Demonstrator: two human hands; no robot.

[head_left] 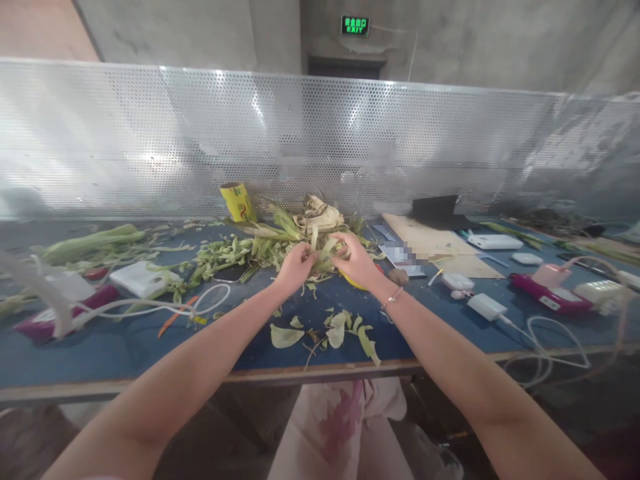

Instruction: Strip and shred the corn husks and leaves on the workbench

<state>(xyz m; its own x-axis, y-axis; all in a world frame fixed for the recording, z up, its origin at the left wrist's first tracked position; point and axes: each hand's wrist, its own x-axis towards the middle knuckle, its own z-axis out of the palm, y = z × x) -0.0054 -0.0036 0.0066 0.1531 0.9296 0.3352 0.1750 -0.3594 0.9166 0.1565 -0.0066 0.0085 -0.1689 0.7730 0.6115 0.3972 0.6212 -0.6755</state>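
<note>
Over a heap of plant trimmings, my left hand (pixel 299 265) is closed, its fingertips pinching a pale green leaf strip (pixel 314 237) that stands up from them. Close by on the right, my right hand (pixel 357 262) curves its thumb and fingers around another pale part of the leaf (pixel 327 251). The exact grip of its fingertips is blurred. Behind both hands lies a bundle of dry, cream-coloured husks (pixel 320 215). Green leafy stalks (pixel 225 257) spread to the left. Loose pale leaf pieces (pixel 336 330) lie on the blue tabletop nearer to me.
A yellow tube (pixel 239 202) stands near the perforated metal screen (pixel 200 133). White chargers (pixel 487 308), cables and purple power strips (pixel 550 295) lie right and left. Cardboard sheets (pixel 430 237) are at back right. An orange strip (pixel 176 316) lies left, near the table edge (pixel 320 371).
</note>
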